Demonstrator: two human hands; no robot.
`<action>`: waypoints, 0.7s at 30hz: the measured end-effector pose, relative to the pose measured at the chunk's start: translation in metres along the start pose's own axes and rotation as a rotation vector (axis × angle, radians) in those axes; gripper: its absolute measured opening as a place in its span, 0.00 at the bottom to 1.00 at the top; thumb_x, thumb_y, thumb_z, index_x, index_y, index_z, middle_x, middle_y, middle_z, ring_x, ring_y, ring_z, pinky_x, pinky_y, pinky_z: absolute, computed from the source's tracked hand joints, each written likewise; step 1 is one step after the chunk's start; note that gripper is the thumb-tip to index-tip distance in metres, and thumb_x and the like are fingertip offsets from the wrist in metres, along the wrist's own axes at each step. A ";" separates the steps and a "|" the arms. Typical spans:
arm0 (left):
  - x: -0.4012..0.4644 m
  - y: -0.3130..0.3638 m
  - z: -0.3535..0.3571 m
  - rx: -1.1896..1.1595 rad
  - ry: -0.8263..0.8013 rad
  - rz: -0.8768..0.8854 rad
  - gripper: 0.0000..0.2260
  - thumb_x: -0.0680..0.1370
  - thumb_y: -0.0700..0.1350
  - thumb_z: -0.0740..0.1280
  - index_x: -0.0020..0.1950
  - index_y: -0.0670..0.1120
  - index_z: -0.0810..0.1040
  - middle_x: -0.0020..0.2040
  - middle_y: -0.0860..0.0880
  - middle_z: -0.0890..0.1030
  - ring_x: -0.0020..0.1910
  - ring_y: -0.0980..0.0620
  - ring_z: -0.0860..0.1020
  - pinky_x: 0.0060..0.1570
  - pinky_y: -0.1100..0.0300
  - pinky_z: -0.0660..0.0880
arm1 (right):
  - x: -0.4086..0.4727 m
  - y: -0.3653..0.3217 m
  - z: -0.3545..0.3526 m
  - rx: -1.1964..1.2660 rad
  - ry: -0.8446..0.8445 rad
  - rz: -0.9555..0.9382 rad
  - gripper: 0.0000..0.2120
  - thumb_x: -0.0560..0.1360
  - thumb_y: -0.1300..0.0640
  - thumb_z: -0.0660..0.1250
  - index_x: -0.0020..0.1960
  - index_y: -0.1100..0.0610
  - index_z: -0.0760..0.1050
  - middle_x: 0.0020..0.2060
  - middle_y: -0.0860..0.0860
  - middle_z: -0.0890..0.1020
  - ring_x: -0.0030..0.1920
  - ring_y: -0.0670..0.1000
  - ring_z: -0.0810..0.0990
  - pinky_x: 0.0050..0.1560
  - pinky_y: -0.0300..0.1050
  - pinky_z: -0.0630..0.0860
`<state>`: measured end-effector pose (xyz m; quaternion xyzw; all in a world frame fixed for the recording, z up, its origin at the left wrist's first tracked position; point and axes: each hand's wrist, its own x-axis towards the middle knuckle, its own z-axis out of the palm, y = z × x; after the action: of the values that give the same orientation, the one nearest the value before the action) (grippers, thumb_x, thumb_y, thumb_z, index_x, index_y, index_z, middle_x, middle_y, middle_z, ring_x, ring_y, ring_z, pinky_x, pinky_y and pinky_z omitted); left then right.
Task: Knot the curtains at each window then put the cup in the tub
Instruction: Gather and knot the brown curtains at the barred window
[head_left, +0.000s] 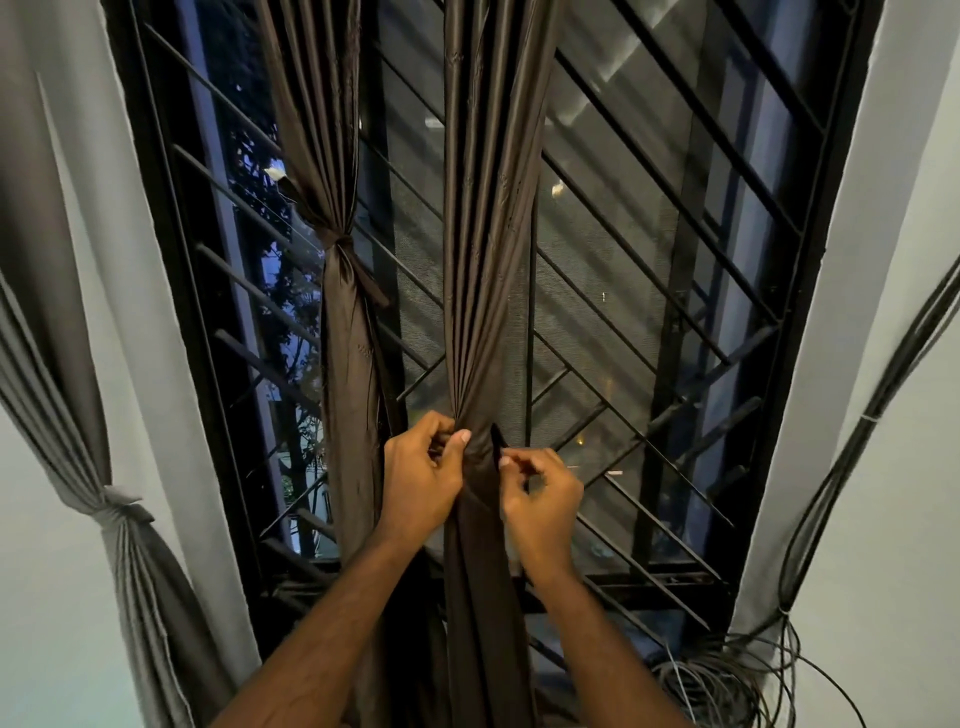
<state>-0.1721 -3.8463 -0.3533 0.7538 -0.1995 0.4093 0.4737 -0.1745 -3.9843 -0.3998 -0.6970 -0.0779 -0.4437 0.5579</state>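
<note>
A dark brown curtain (483, 270) hangs down the middle of the barred window and is gathered into a narrow bunch at hand height. My left hand (423, 478) grips the gathered fabric on its left side, thumb pressed on the bunch. My right hand (540, 496) pinches a dark tie strip (497, 441) that stands up beside the bunch. A second brown curtain (337, 171) to the left is tied with a band at its waist (340, 244). No cup or tub is in view.
A grey curtain (67, 415) at the far left hangs tied at its middle. Black diagonal window bars (675, 218) back the curtains. Black cables (852, 441) run down the right wall into a loose coil (727, 680) at the sill corner.
</note>
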 end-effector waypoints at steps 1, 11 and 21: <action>0.000 0.001 0.000 -0.001 0.002 -0.002 0.08 0.78 0.39 0.71 0.40 0.42 0.77 0.32 0.50 0.78 0.31 0.54 0.76 0.30 0.59 0.72 | 0.007 0.005 -0.001 -0.026 0.027 0.059 0.07 0.73 0.63 0.74 0.46 0.51 0.82 0.41 0.45 0.82 0.42 0.41 0.81 0.43 0.36 0.76; -0.002 -0.006 0.002 -0.009 -0.030 0.048 0.06 0.78 0.39 0.71 0.43 0.43 0.77 0.33 0.51 0.78 0.32 0.52 0.77 0.31 0.52 0.74 | 0.040 0.017 0.003 -0.434 -0.172 0.200 0.08 0.77 0.58 0.69 0.54 0.54 0.83 0.46 0.51 0.86 0.49 0.52 0.84 0.50 0.47 0.81; -0.012 -0.019 0.025 -0.058 -0.048 -0.112 0.06 0.75 0.38 0.74 0.51 0.44 0.83 0.40 0.55 0.83 0.39 0.57 0.82 0.38 0.65 0.79 | 0.006 -0.014 0.006 -0.171 -0.030 0.144 0.04 0.76 0.62 0.67 0.48 0.54 0.78 0.40 0.47 0.81 0.43 0.47 0.80 0.44 0.43 0.76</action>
<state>-0.1555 -3.8607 -0.3786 0.7595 -0.1800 0.3578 0.5126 -0.1766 -3.9766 -0.3856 -0.7523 0.0023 -0.3969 0.5258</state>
